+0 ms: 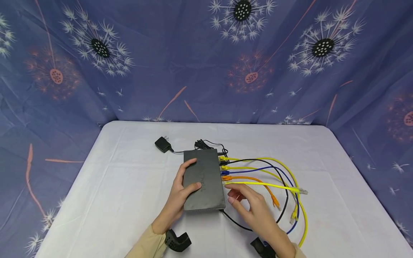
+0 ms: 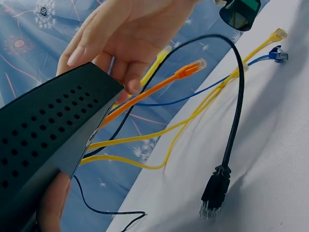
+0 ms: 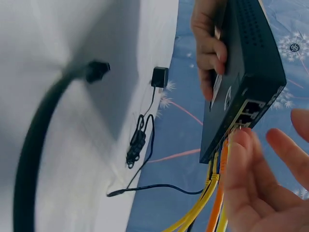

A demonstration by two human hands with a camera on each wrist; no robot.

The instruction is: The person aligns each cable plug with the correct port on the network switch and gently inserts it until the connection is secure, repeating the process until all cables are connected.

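Observation:
My left hand [image 1: 185, 188] grips the black network switch [image 1: 204, 199], with its thumb on the top face and a finger over the left edge. Network cables run from the port side: yellow, black, blue and an orange cable [image 1: 245, 177]. The nearest plugged one is a bright yellow cable [image 1: 258, 184]. My right hand [image 1: 253, 208] has its fingertips at that cable's plug, beside the port. In the right wrist view, ports [image 3: 250, 110] without plugs show next to these fingertips. The thumb stands apart from the cable, and fingers partly hide the plug.
A black power adapter [image 1: 162, 144] and its bundled cord [image 1: 201, 144] lie behind the switch on the white table [image 1: 129, 179]. Loose cable ends spread to the right, including a black plug [image 2: 215, 191] and a blue plug [image 2: 278, 53]. A patterned curtain [image 1: 193, 64] hangs around the table.

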